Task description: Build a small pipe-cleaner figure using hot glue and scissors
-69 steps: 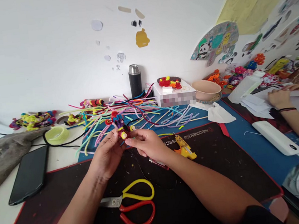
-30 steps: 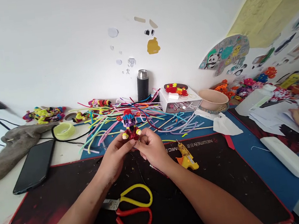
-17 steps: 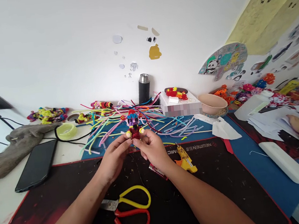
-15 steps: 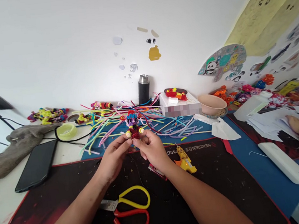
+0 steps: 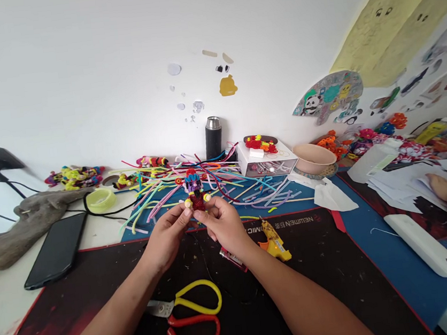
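Observation:
A small pipe-cleaner doll [image 5: 197,198] with a blue and red headdress, a purple face and a dark red body is upright above the mat. My left hand [image 5: 173,228] pinches its lower left side between thumb and fingers. On the other side, my right hand [image 5: 224,222] is closed on the lower body, its thumb across the front. The doll's lowest part is hidden by my fingers. Below my hands lie scissors [image 5: 196,316] with one yellow and one red handle. A yellow glue gun [image 5: 274,241] rests right of my right wrist, and a red object [image 5: 233,259] is partly covered by it.
Loose pipe cleaners [image 5: 162,196] spread behind my hands, before a black thermos [image 5: 213,138] and a white box [image 5: 266,157]. A phone [image 5: 55,251] and yellow tape roll [image 5: 101,200] lie left. Right are a bowl [image 5: 315,158], a power bank [image 5: 426,244] and another person's hands [image 5: 443,187].
My hands still grip the doll, which appears slightly lower and farther left. The whole view has shifted a little, with the wall items sitting lower.

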{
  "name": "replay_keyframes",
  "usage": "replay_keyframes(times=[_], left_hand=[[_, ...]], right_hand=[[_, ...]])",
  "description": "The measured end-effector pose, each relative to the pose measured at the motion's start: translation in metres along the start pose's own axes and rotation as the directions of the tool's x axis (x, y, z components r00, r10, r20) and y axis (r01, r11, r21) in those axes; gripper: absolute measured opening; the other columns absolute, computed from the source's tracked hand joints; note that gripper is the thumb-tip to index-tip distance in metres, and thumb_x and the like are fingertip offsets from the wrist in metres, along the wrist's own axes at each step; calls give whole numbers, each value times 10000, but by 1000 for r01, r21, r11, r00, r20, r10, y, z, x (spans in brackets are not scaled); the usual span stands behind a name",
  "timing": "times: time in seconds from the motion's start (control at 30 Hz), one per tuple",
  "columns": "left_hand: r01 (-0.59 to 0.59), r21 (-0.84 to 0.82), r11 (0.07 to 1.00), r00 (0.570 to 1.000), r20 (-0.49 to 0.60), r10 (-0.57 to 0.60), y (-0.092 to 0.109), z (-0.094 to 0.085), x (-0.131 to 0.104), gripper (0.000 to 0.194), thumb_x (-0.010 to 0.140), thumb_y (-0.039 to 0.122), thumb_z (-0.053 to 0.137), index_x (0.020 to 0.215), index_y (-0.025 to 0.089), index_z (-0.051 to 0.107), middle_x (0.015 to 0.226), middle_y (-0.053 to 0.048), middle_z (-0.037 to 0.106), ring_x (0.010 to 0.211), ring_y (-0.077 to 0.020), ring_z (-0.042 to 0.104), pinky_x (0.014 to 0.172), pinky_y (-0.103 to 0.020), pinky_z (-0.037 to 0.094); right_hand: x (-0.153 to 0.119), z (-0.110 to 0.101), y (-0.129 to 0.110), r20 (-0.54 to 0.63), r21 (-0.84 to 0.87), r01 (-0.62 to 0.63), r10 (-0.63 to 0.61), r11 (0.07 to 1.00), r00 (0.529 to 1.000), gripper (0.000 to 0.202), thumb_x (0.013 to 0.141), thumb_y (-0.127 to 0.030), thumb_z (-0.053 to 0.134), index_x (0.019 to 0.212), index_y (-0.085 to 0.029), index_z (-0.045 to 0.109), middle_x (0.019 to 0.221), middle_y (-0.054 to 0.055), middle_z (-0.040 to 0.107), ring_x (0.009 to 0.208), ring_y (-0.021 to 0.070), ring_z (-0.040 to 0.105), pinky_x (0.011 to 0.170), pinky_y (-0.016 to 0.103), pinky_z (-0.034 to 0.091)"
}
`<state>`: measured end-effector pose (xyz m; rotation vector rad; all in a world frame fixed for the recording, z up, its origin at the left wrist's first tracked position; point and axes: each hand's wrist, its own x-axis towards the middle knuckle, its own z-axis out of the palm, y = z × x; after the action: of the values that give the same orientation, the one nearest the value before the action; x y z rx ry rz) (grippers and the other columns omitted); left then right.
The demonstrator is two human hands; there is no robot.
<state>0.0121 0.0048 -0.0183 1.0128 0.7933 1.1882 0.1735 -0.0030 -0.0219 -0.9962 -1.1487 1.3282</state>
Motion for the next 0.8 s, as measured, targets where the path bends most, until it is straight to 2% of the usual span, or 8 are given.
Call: replay_keyframes(times=[0.43,0.8], left_hand=[[1,-17,1000,1000,-13,-1,-1,0,1,470,767,593,993,987,193,881,1005,-93,844,949,-263,736,871,-338,554],[13,-66,998,1000,-27,-15,0,2,0,459,768,563,1002,982,176,878,1061,-123,852,1014,-304,766,880,-374,593]], right_hand=[[0,1,-2,-5,-9,-6,6,1000,1000,551,771,-661,919,889,-252,569,491,-146,473,340,82,385,348,238,255],[-1,3,-2,10,14,-1,1,1000,1000,539,782,-632,932,854,-248,561,489,-149,458,342,76,386,346,231,260]])
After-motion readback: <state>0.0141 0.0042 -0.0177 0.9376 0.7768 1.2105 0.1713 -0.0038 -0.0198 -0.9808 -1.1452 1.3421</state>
